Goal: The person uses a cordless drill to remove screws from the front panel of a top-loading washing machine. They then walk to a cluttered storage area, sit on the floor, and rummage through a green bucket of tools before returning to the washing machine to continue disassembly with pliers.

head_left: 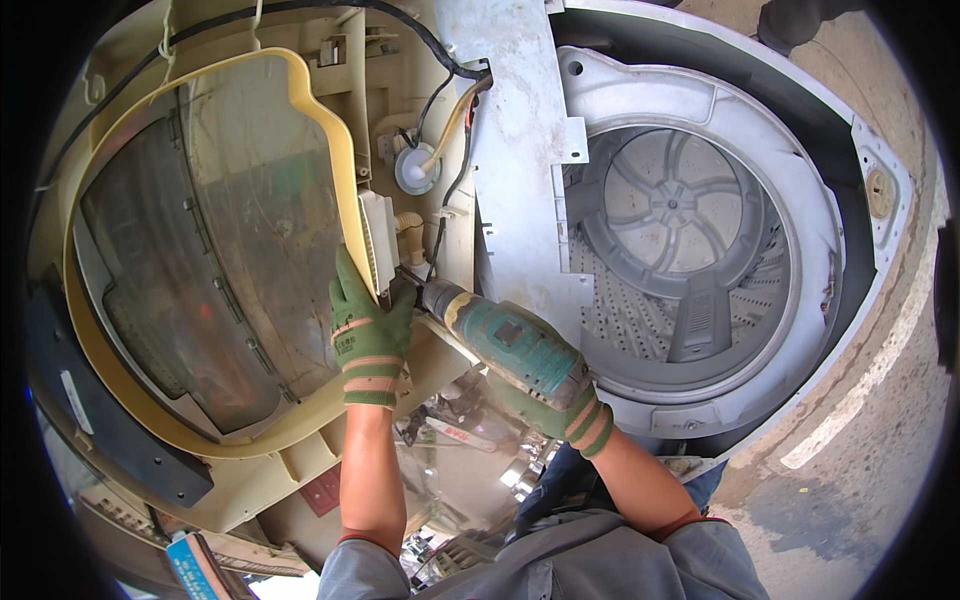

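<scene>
My right hand (545,412), in a green knit glove, grips a teal cordless drill (515,350) by its rear. The drill's chuck and thin bit point up and left toward the lower end of a white plastic part (378,240). My left hand (370,335), gloved the same way, straddles the yellow rim (330,125) of a cream plastic top cover. Its fingers lie on the rim's inner side and the thumb on the outer side, close to the bit. The bit's very tip is hard to make out between the thumb and the part.
To the right stands an open washing machine with a grey tub ring (810,240) and pulsator (672,205). A bare metal panel (515,150) joins the cover. Cables (400,25) and a round white fitting (417,170) lie at the back. Another person's dark shoe (790,25) shows top right.
</scene>
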Tool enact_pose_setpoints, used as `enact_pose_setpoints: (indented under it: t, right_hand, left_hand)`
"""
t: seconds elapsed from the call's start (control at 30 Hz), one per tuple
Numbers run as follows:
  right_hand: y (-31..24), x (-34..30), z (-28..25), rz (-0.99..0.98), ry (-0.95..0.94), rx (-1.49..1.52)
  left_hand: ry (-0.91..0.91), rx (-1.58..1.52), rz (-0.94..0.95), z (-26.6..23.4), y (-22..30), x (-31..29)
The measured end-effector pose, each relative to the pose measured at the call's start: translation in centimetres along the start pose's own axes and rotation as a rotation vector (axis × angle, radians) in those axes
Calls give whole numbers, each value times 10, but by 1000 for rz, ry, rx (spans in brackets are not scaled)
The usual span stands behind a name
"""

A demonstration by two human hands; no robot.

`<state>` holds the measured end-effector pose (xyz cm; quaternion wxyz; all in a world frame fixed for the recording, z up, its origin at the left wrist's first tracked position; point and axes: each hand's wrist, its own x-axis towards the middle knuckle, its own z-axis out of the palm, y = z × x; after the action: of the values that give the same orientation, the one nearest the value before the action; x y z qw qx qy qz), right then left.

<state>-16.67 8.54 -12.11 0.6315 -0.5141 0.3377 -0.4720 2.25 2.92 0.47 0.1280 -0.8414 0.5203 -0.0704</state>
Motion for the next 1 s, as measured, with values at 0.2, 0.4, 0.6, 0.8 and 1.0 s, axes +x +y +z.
enact_pose_setpoints:
  t: [0.2,0.4,0.6,0.8,1.0]
  right_hand:
    - [3,-5,3,-31,24,24]
    - [-5,-4,1,-19,51,53]
    - [-5,-4,0,-19,47,58]
    - [-3,-10,1,70,-20,46]
    - [-2,-12,2,14,4,-17]
  left_hand:
    - [-15,-27,-32,-1,2,-4]
    - [-23,17,-13,-3,-1,-2]
    - [15,35,11,1,-6,-5]
    - [-4,26,-30,-1,0,-5]
    - [3,4,-24,-1,1,-4]
